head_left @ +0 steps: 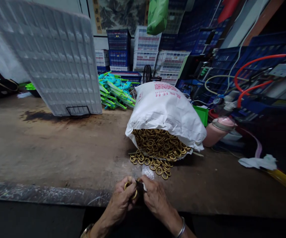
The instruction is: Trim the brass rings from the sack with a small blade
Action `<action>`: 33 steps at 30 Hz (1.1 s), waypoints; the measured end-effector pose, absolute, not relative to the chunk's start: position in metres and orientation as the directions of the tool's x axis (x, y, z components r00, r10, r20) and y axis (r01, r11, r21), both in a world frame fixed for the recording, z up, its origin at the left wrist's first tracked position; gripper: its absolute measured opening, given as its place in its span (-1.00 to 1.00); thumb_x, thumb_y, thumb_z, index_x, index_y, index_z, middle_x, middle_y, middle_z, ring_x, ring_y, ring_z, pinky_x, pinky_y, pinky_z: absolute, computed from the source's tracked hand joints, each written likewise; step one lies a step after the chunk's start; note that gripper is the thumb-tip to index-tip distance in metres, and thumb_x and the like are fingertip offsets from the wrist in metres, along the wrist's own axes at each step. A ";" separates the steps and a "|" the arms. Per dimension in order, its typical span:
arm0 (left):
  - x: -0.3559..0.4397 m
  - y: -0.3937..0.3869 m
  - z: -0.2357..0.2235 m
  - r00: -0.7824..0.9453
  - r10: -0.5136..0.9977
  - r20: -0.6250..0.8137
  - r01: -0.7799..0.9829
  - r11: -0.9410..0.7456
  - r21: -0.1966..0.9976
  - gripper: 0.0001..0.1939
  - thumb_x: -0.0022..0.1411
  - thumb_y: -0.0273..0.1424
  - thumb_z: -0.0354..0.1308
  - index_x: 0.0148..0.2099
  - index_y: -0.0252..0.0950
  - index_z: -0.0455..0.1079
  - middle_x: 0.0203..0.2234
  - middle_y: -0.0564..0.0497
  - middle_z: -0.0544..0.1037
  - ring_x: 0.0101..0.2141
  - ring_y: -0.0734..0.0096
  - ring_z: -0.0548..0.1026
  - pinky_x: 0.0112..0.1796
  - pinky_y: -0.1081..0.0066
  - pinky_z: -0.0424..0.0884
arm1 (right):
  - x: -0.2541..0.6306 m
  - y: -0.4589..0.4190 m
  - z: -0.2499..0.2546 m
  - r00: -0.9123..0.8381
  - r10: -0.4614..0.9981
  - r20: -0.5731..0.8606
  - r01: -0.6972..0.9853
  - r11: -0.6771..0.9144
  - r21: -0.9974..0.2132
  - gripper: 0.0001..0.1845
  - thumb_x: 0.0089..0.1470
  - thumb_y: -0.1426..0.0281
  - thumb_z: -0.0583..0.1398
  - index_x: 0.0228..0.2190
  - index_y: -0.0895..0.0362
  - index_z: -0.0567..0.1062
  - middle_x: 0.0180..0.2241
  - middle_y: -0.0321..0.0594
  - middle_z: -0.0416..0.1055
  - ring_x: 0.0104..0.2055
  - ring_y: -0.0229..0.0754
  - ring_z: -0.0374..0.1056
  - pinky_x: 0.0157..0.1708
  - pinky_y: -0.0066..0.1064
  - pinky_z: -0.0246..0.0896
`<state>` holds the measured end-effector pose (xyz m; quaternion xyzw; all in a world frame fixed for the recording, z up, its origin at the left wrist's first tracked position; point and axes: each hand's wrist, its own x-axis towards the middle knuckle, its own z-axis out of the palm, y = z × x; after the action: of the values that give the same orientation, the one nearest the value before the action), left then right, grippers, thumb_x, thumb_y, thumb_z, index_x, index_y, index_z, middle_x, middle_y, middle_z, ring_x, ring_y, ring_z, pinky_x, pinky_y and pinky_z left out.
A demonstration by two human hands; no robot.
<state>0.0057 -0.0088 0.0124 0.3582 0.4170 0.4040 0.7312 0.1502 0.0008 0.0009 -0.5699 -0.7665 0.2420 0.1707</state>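
My left hand (pixel 121 198) is closed on a brass ring (pixel 130 190) at the near edge of the workbench. My right hand (pixel 155 196) is closed too, pinching a small dark piece (pixel 140 189) against that ring. Both hands meet just below a small clear plastic bag (pixel 147 172). Behind them a white sack (pixel 166 109) lies on its side with its mouth open. Many brass rings (pixel 157 148) spill out of it onto the bench, close to my fingers.
A white moulded tray (pixel 51 56) leans upright at the back left. Green and blue plastic parts (pixel 114 91) are piled behind the sack, with stacked crates (pixel 145 49) further back. At the right stand a pink bottle (pixel 218 130), hoses and a crumpled white cloth (pixel 257 162).
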 end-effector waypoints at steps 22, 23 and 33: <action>0.002 -0.018 0.019 0.394 0.862 -0.317 -0.245 0.432 0.868 -0.70 0.08 -0.15 0.09 -0.42 -0.25 0.12 -0.70 0.22 0.19 -0.70 0.67 0.08 -0.69 0.61 -0.03 | 0.151 0.000 0.004 -0.217 0.967 -0.132 0.903 0.148 -0.402 -0.62 -0.22 0.63 -0.01 -0.29 0.15 0.35 -0.42 -0.19 0.45 -0.39 -0.17 0.34 -0.46 -0.45 -0.03; 0.000 -0.021 0.022 0.444 0.836 -0.322 -0.238 0.457 0.857 -0.70 0.08 -0.15 0.09 -0.41 -0.25 0.13 -0.70 0.22 0.20 -0.71 0.67 0.09 -0.69 0.61 -0.03 | 0.155 0.003 0.002 -0.164 0.977 -0.137 0.927 0.105 -0.360 -0.63 -0.19 0.63 -0.01 -0.29 0.15 0.35 -0.44 -0.18 0.45 -0.40 -0.16 0.34 -0.47 -0.44 -0.04; -0.052 -0.057 -0.041 0.527 0.648 -0.551 -0.111 0.695 0.711 -0.68 -0.16 -0.21 0.26 -0.49 -0.32 0.25 -0.67 0.08 0.39 -0.71 0.67 0.16 -0.69 0.59 -0.01 | 0.225 0.019 -0.002 0.250 0.965 0.077 0.924 -0.214 -0.317 -0.81 0.08 0.35 0.05 -0.25 0.13 0.35 -0.36 -0.13 0.48 -0.33 -0.13 0.39 -0.46 -0.46 0.01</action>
<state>-0.0517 -0.0569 -0.0408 0.3140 0.4273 0.2327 0.8153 0.2251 0.0193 -0.0018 -0.7762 -0.6084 0.0683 0.1506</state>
